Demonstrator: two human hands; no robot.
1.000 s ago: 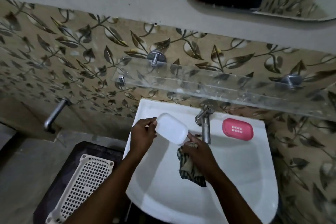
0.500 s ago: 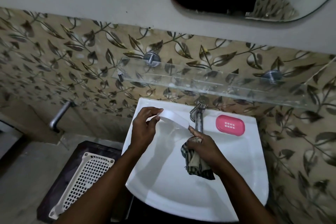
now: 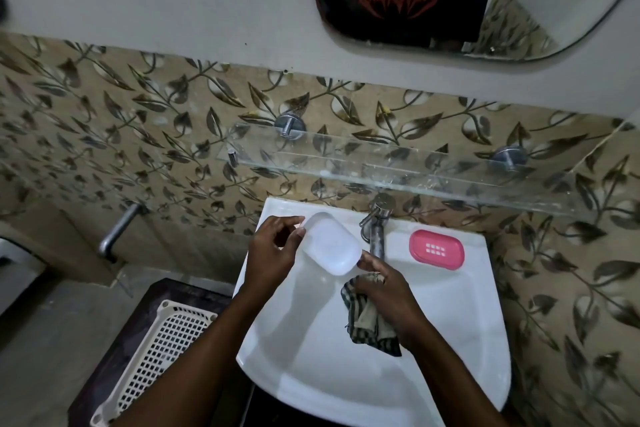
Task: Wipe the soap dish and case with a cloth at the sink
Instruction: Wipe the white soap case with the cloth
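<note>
While both hands [image 3: 273, 253] [image 3: 384, 291] pinch it, the case [image 3: 330, 243] slants toward the tap [image 3: 377, 232].

1 white sink [image 3: 450, 340]; 1 tap [image 3: 377, 236]; 1 pink soap dish [image 3: 436, 249]; 1 white case [image 3: 330, 243]; 1 striped cloth [image 3: 367, 321]; 1 glass shelf [image 3: 398, 166]; 1 mirror [image 3: 519, 10]; 1 perforated basket [image 3: 162, 354]; 2 hands, left [image 3: 272, 253] and right [image 3: 388, 291].
</note>
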